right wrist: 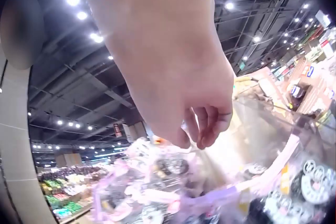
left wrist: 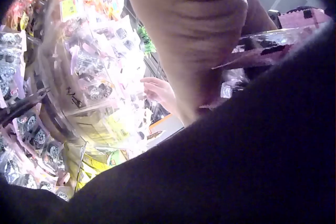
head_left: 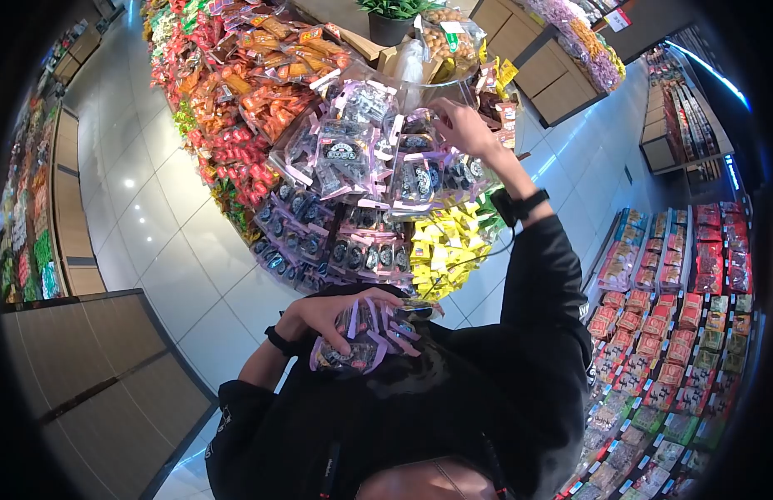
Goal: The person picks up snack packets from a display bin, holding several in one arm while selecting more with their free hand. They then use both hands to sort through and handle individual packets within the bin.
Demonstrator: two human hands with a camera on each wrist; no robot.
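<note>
Against the black top at the chest, my left hand (head_left: 318,317) holds a bunch of small clear snack packets (head_left: 350,354) with purple edges and dark contents. Its thumb lies over the front of the bunch. In the left wrist view the palm fills the top, with purple packet edges beside it. My right hand (head_left: 464,129) reaches over the far right part of a clear bin heaped with like packets (head_left: 420,179). The right wrist view shows its fingers (right wrist: 210,129) bent downward just above purple-edged packets (right wrist: 173,166), with nothing seen between them and the thumb.
Yellow packets (head_left: 445,258) lie at the display's near right. Red packets (head_left: 240,162) and orange packets (head_left: 278,58) cover its left side. A potted plant (head_left: 390,21) stands behind the bin. Shelves of red packets (head_left: 645,333) are at the right; tiled floor (head_left: 153,217) runs along the left.
</note>
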